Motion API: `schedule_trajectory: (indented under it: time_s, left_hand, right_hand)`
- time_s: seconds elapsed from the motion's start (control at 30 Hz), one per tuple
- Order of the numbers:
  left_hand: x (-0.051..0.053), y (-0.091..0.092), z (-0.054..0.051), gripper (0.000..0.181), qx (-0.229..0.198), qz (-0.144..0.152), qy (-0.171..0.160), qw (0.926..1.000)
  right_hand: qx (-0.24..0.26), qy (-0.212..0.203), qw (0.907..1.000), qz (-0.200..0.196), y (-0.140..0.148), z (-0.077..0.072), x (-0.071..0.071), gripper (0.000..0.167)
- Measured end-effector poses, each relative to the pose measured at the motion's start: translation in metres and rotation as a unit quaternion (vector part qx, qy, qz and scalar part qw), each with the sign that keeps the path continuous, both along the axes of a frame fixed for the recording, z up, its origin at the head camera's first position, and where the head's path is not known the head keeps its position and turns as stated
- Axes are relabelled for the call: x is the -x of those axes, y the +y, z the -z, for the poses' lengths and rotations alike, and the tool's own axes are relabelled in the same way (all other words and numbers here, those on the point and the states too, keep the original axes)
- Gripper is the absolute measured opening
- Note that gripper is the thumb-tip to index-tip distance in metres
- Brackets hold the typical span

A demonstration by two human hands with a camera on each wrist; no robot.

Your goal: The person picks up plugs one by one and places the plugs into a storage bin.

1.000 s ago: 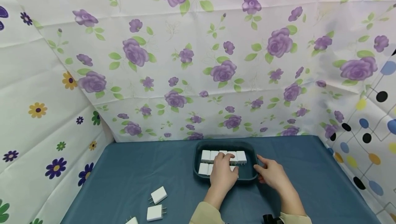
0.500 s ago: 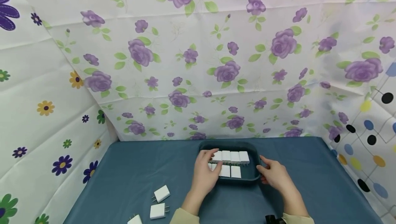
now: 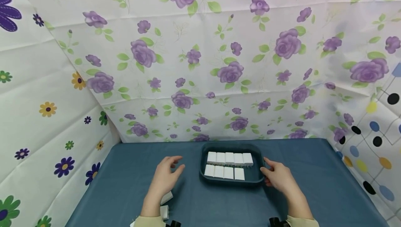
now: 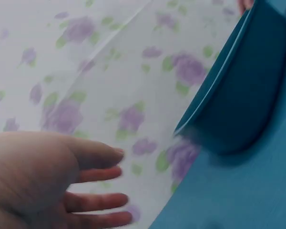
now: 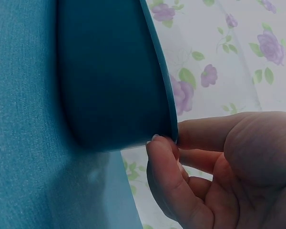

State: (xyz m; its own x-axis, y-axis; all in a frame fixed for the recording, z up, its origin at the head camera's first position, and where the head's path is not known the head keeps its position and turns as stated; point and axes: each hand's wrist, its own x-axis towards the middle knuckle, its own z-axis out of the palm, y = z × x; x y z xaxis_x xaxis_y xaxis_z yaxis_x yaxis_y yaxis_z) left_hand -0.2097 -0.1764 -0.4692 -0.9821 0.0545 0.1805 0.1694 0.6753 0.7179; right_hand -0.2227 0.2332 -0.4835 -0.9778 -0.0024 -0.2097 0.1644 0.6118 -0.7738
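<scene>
A dark teal tray (image 3: pixel 227 183) rests on the table, bearing white plug-in chargers in two rows. The back row (image 3: pixel 229 158) is longer; the front row (image 3: pixel 219 172) leaves bare tray floor at its right end. My right hand (image 3: pixel 277 175) pinches the tray's right rim between thumb and fingers, as the right wrist view shows with the tray wall (image 5: pixel 114 76) beside the hand (image 5: pixel 214 167). Left of the tray, my left hand (image 3: pixel 163 178) hovers with relaxed, spread fingers and holds nothing. Partly hidden under that arm lie loose chargers (image 3: pixel 167 198).
Blue cloth (image 3: pixel 219 206) covers the table. A flowered sheet (image 3: pixel 200 80) hangs along the back edge, and patterned sheets close off the left (image 3: pixel 28 80) and right (image 3: pixel 376 129) sides. Another loose charger (image 3: pixel 132 224) barely shows at the lower frame edge.
My left hand has come away from the chargers in the tray and moved left over the table. My right hand stays at the tray rim. The head view has shifted slightly.
</scene>
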Motion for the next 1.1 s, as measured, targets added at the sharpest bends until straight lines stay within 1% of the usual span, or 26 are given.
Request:
schedule_trajectory:
  time_s: [0.1,0.2,0.33,0.47,0.57,0.67,0.77,0.87,1.1]
  left_hand:
    - [-0.001,-0.016,-0.001,0.04,0.023,0.0,-0.045,0.9987]
    - [-0.001,-0.028,-0.001,0.045,0.04,0.005,-0.082,0.9958]
    - [-0.002,-0.036,-0.003,0.05,0.062,0.019,-0.123,0.9902]
    - [-0.004,-0.039,-0.004,0.048,0.068,0.036,-0.155,0.9848]
    - [-0.005,-0.038,-0.005,0.044,0.075,0.049,-0.162,0.9827]
    - [-0.006,-0.036,-0.005,0.043,0.087,0.054,-0.163,0.9813]
    - [-0.007,-0.035,-0.002,0.044,0.097,0.049,-0.171,0.9792]
    - [-0.007,-0.034,0.0,0.044,0.1,0.046,-0.186,0.9763]
    - [-0.005,-0.034,0.004,0.044,0.123,0.045,-0.212,0.9685]
  right_hand:
    - [-0.001,0.001,1.0,0.0,0.0,0.0,0.0,0.062]
    - [-0.001,0.001,1.0,-0.001,0.0,0.0,0.001,0.062]
    - [-0.002,-0.001,1.0,-0.002,0.0,0.0,0.0,0.062]
    - [-0.005,-0.003,1.0,-0.003,0.001,0.001,0.0,0.062]
    - [-0.005,-0.003,1.0,-0.003,0.001,0.002,0.0,0.062]
    - [-0.005,-0.002,1.0,-0.003,0.001,0.002,0.0,0.062]
    - [-0.005,-0.003,1.0,-0.002,0.001,0.003,0.0,0.062]
    - [-0.005,-0.002,1.0,-0.002,0.001,0.002,0.0,0.062]
    - [-0.004,-0.001,1.0,0.0,0.001,0.001,0.001,0.062]
